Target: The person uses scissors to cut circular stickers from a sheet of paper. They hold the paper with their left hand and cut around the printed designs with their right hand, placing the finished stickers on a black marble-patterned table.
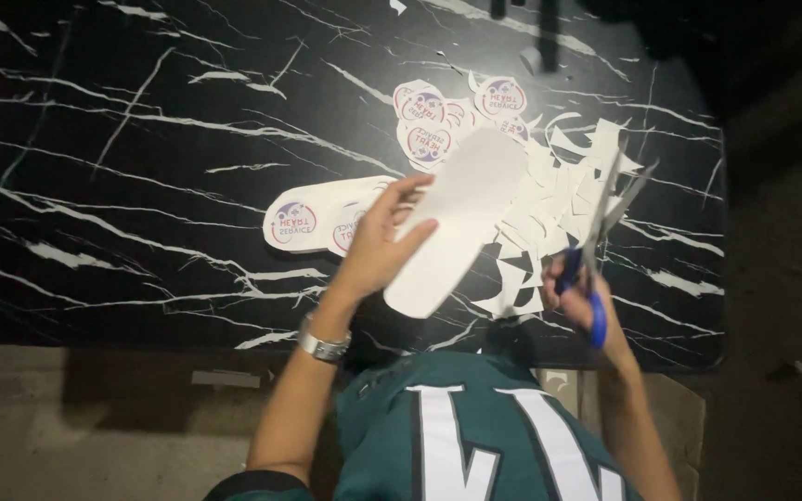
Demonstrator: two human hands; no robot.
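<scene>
Scissors (596,241), one blue-handled pair, sit gripped with blades apart in my right hand (575,295), while my left hand (378,243) pinches one white paper strip (457,218) above five round stickers (424,141).

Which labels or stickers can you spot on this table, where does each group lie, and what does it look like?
Round stickers: cluster at the table's far middle, white discs with purple-and-red printed emblems.
Uncut sticker strip: beside the left hand, white, rounded end, same round emblems.
Blank strip: held in the left hand, plain white, elongated.
No packages, signs or screens.
</scene>
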